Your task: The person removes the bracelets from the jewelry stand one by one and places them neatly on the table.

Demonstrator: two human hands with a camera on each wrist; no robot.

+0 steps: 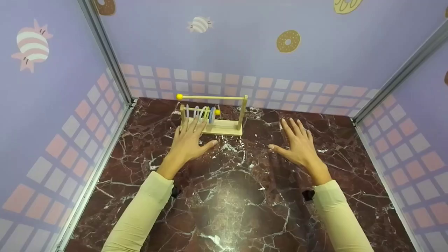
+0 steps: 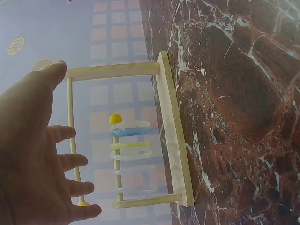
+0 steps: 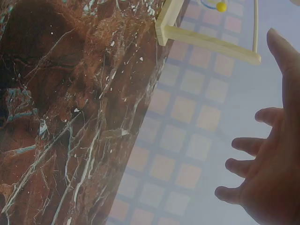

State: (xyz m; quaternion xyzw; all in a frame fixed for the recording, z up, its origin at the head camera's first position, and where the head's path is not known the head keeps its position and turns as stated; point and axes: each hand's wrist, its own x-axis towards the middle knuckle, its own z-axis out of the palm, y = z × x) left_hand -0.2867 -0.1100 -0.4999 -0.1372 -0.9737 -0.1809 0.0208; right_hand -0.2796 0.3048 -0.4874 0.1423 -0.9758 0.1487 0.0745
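Observation:
A wooden ring rack (image 1: 224, 128) stands at the back of the table, with an upper and a lower rod, each ending in a yellow ball. Several thin rings, among them a blue ring (image 2: 131, 132) and a yellow ring (image 2: 133, 145), hang on the lower rod. My left hand (image 1: 189, 141) is spread palm down in front of the rack's left part, fingers straight, holding nothing; it covers part of the base in the head view. To the right of the rack, my right hand (image 1: 298, 145) is likewise spread with straight fingers and nothing in it.
The dark red marbled table (image 1: 224, 196) is enclosed by a back wall (image 1: 241, 42) and side walls with a tile and sweets pattern. Metal frame posts (image 1: 108, 52) run up the corners. The rack stands close to the back wall.

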